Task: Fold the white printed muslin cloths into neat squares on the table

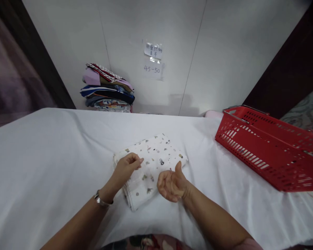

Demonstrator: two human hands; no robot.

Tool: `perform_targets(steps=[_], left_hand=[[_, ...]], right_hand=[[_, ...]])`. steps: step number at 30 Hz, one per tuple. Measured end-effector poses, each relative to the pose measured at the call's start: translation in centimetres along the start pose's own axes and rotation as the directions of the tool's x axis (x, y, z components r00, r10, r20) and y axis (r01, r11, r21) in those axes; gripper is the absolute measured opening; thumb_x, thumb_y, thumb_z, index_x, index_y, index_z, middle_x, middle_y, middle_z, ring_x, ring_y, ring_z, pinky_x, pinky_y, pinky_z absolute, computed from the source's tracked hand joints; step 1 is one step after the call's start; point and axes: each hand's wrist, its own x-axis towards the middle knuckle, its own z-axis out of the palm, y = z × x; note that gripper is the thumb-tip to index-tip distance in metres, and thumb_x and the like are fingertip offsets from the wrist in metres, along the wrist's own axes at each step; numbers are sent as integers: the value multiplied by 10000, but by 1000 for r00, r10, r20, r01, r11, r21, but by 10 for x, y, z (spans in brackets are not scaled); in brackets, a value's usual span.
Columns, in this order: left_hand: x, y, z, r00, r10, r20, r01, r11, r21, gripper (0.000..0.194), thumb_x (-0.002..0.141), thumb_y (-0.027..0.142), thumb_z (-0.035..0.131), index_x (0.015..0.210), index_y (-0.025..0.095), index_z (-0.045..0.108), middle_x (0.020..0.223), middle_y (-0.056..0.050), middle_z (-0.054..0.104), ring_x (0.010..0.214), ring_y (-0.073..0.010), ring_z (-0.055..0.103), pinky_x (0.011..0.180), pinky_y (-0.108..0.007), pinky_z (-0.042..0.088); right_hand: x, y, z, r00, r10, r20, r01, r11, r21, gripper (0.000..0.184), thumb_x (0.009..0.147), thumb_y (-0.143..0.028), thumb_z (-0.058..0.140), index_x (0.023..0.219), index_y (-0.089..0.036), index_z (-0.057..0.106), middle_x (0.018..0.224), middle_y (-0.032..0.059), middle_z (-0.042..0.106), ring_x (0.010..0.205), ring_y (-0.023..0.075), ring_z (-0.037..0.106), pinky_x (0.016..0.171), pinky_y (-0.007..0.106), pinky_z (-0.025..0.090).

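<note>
A folded white cloth (156, 152) printed with small plant-like and other motifs lies on the white-covered table, its layered edges showing at the lower left. Over its left part is my left hand (127, 168), fingers curled in and thumb against them, with nothing visible in the grip. I cannot tell whether it touches the fabric. My right hand (172, 183) is turned palm up at the cloth's lower right side. Its fingers bend loosely, the thumb stands apart, and the palm holds nothing.
A red perforated basket (263, 152) with metal handles stands on the right. Beyond the far table edge, against the wall, rises a stack of folded fabrics (108, 88). Two paper notes (153, 60) are taped to the wall. The white table cover (54, 166) has some creases.
</note>
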Motion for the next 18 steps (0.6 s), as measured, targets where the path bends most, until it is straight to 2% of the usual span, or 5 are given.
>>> perform_targets(steps=[2, 5, 8, 13, 18], left_hand=[[3, -7, -10, 992, 40, -123, -18, 984, 175, 273, 726, 441, 566, 644, 189, 500, 614, 24, 554, 588, -129, 521, 567, -238, 403], [7, -22, -25, 956, 145, -257, -21, 903, 430, 265, 740, 456, 531, 678, 201, 499, 778, 3, 601, 678, -157, 561, 619, -270, 426], [11, -40, -34, 927, 233, -294, -30, 827, 561, 281, 749, 465, 504, 833, 198, 537, 1069, -60, 578, 938, -218, 559, 770, -319, 450], [16, -60, -35, 948, 160, -275, 64, 751, 657, 574, 755, 456, 496, 1206, 103, 447, 1328, -163, 416, 1256, -273, 347, 1031, -392, 304], [14, -53, -37, 959, 8, -284, 191, 720, 667, 718, 746, 500, 501, 1303, 70, 358, 1359, -178, 390, 1266, -302, 337, 1013, -424, 325]], right_hand=[[3, -5, 2, 965, -93, -244, 62, 989, -133, 759, 654, -832, 296, 784, -138, 574, 577, 28, 600, 291, 93, 449, 238, 182, 230], [5, -15, 3, 716, -386, -582, 55, 863, -503, 484, 767, -638, 463, 653, -170, 517, 497, -35, 518, 361, 68, 424, 341, 177, 273], [0, -29, -1, 475, -724, -500, -196, 466, -863, 386, 834, -479, 471, 587, -183, 495, 504, -31, 499, 479, 94, 463, 494, 217, 382], [-22, -46, -25, 482, -864, -150, -552, -166, -817, 269, 852, -387, 448, 945, -197, 616, 1072, 93, 586, 1028, 218, 499, 896, 373, 375], [-34, -46, -50, 462, -820, -338, -710, -114, -695, 412, 837, -430, 460, 1163, -192, 544, 1186, 106, 547, 1096, 249, 477, 912, 400, 376]])
